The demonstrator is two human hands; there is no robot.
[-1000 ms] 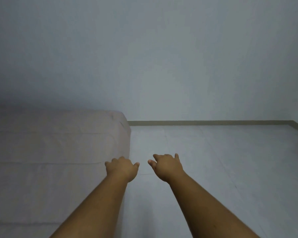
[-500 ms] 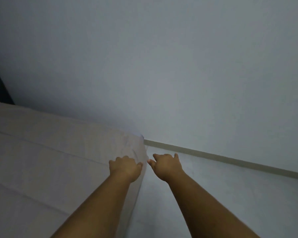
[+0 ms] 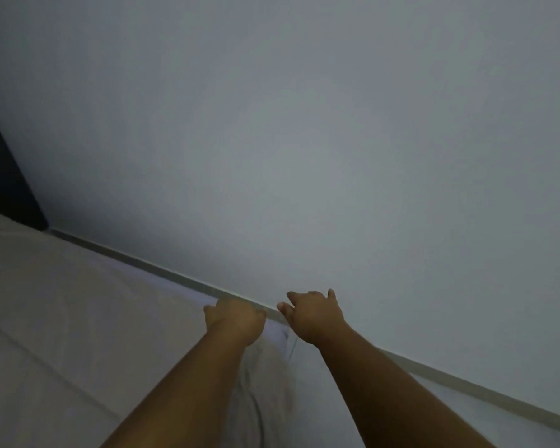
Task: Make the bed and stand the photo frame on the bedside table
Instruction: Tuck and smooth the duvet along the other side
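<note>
Compared with a second ago the view has swung left and tilted, so the bed (image 3: pixel 78 334) now fills the lower left with its corner right under the hands, and the floor has given way to wall (image 3: pixel 304 140) and skirting (image 3: pixel 466 388); I judge the person has closed in on that corner to tuck or straighten the sheet (image 3: pixel 269 376). The left hand (image 3: pixel 236 321) is curled shut on the corner, though whether it pinches cloth I cannot tell, and the right hand (image 3: pixel 314 313) hovers just beside it, fingers loosely apart and holding nothing. The sheet is pale and mostly flat with long creases, bunched at the corner; no photo frame is in view.
</note>
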